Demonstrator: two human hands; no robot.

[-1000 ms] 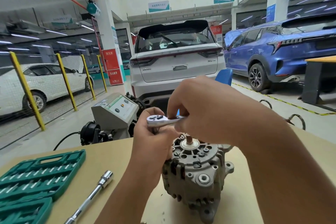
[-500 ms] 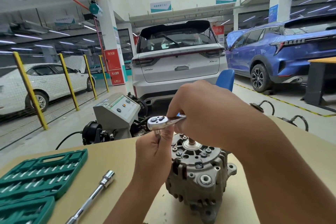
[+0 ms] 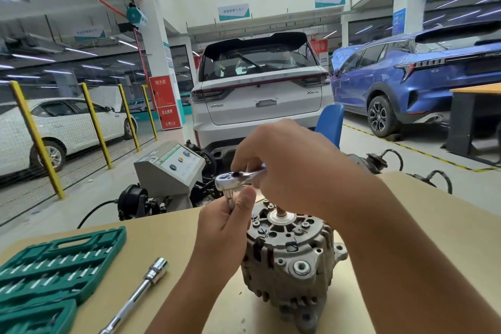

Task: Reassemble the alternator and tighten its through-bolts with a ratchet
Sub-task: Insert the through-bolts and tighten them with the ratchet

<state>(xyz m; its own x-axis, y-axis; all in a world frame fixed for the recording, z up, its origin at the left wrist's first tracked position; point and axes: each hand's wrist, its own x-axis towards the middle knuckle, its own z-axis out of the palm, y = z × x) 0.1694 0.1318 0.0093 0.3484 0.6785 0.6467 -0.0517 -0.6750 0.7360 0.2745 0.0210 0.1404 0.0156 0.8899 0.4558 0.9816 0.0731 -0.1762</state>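
A grey cast alternator [image 3: 291,260] stands on the tan table [image 3: 176,230], shaft end up. Above its far left side I hold a chrome ratchet [image 3: 230,179] level. My right hand [image 3: 287,168] grips the ratchet handle, which it hides. My left hand [image 3: 225,222] pinches the short drive piece hanging under the ratchet head, thumb up against it. Whether a socket sits on that piece is hidden by my fingers.
A green socket-set case [image 3: 54,266] lies open at the table's left. A chrome extension bar with a socket [image 3: 138,293] lies beside it. Beyond the table stand a grey test machine [image 3: 170,168], a white car [image 3: 260,100] and a blue car [image 3: 423,78].
My left hand slid down from the ratchet head and now pinches the piece beneath it. The ratchet head is more exposed. The alternator stays put.
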